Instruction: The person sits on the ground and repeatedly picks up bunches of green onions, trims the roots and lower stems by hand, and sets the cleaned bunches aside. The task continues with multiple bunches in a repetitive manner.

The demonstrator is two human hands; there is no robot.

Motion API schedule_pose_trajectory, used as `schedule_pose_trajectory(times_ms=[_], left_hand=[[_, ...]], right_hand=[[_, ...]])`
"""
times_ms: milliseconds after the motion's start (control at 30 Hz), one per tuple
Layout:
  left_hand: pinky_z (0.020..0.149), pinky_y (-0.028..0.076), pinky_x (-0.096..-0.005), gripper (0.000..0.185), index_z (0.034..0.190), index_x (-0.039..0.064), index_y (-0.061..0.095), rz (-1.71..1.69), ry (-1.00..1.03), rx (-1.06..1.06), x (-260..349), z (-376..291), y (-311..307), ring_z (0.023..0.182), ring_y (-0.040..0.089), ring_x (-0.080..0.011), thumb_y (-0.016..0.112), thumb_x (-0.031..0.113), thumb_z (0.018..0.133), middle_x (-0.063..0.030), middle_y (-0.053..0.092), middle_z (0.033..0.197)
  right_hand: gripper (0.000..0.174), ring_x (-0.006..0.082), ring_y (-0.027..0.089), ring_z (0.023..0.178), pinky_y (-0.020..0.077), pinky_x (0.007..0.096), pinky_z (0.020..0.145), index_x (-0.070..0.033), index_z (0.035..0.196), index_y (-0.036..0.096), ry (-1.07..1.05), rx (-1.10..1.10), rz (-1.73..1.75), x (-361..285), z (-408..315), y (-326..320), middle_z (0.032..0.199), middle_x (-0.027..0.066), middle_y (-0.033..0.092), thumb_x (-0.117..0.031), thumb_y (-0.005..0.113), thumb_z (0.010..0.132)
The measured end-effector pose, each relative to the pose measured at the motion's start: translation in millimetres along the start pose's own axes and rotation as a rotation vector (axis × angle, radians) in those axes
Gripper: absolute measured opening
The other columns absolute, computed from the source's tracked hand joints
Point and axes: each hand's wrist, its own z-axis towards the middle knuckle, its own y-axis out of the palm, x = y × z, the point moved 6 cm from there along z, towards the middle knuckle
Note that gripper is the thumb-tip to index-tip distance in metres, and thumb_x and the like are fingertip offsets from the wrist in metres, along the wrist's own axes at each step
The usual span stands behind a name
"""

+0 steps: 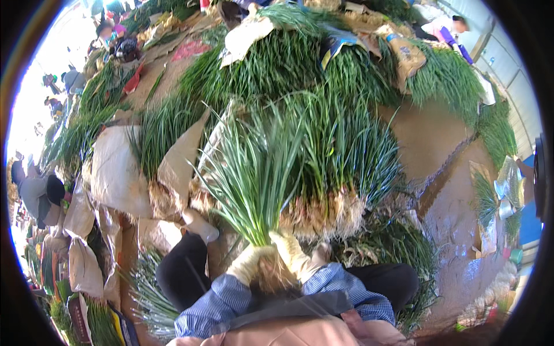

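Note:
My left hand (249,263), in a cream work glove, grips a bunch of green onions (255,203) around its lower stems. On the right side of the same bunch is my gloved right hand (291,254), its fingers against the pale stems. The long leaves fan upward, away from me, and tangled brown roots (273,272) hang toward my lap between the wrists. Just beyond the bunch, a row of green onions (342,160) stands with its pale, soil-covered root ends (329,214) facing me. Part of that row is hidden behind the held leaves.
White woven sacks (119,168) lie among more onions at the left. Loose greens (389,246) spread by my right knee, and others (151,289) by my left. Wet brown floor (433,125) with a drain groove (446,166) lies right. Other people (37,190) work farther off.

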Motion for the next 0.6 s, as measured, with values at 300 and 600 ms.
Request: schedule_pose_trajectory(times_ms=[300,600], left_hand=[[0.053,0.054,-0.0224,0.034,0.122,0.0,0.071,-0.039,-0.055,-0.117,5,12,16,0.058,0.064,-0.0101,0.072,0.018,0.093,-0.0091,0.074,0.081],[0.054,0.061,-0.0312,0.02,0.1,-0.001,0.065,0.021,0.23,0.165,105,-37,-8,0.063,0.072,-0.024,0.065,0.019,0.095,-0.0118,0.07,0.08]], right_hand=[[0.021,0.0146,0.063,0.062,0.0503,0.0365,0.052,-0.006,0.103,0.064,-0.248,-0.025,-1.728,-23,-44,28,0.084,0.0096,0.066,-0.024,0.052,0.102],[0.045,0.0257,0.066,0.077,0.0575,0.0384,0.072,0.002,0.128,0.056,-0.322,0.669,-1.567,-147,27,-108,0.097,0.0162,0.068,-0.029,0.067,0.097]])
